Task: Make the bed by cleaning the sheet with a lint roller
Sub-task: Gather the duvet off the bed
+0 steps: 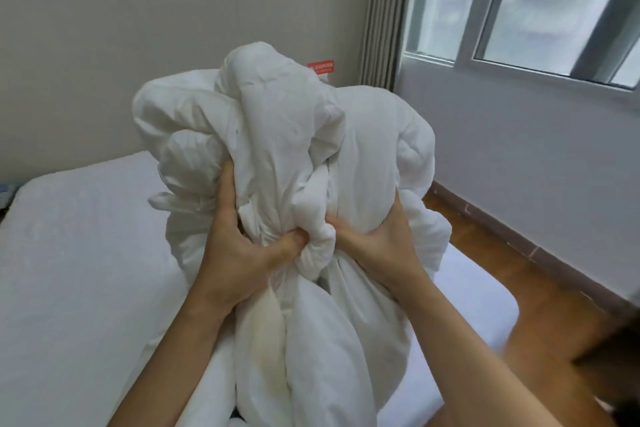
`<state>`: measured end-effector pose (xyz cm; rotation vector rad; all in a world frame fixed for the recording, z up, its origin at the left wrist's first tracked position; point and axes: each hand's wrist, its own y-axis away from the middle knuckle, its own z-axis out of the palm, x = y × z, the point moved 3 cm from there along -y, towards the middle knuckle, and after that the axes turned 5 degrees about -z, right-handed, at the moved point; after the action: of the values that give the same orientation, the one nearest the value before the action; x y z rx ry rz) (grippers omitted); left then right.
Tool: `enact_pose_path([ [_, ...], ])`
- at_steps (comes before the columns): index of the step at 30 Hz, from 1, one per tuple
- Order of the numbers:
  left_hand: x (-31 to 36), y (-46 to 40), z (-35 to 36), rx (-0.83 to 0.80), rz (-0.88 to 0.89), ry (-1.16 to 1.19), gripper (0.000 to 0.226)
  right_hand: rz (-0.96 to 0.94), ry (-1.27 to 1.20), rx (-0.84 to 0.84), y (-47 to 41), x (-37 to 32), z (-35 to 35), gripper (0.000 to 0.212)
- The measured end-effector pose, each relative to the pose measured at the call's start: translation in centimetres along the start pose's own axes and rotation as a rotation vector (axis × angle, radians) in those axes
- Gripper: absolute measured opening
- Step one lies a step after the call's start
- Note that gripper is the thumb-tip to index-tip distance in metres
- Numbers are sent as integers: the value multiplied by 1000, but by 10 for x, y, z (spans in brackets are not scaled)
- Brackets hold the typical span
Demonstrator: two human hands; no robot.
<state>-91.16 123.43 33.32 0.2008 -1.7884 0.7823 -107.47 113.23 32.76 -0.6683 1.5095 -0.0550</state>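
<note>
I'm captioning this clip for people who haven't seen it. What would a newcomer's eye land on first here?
First, the big bunched white duvet in the middle of the view, lifted above the bed. Next, the left hand and right hand, both gripping its gathered folds low at the centre. Then the window at upper right.
</note>
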Motion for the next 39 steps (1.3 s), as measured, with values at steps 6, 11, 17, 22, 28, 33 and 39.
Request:
enact_pose_path([
  [6,66,17,81,-198,125,76,116,-20,142,257,44,-44,-108,83],
  [11,121,27,176,-324,243,103,114,-93,271,459,71,-80,-215,84],
  [17,167,46,332,-503,325,235,103,-120,359,655,105,-104,-368,82],
  [22,212,71,470,-577,361,340,108,-132,467,713,121,-113,-502,90],
  [28,269,85,620,-604,391,437,111,-193,567,742,119,-132,-657,92],
  [33,316,70,742,-630,459,527,108,-248,666,769,94,-144,-777,97],
  [39,368,26,913,-645,563,610,102,-352,800,868,38,-150,-933,107],
])
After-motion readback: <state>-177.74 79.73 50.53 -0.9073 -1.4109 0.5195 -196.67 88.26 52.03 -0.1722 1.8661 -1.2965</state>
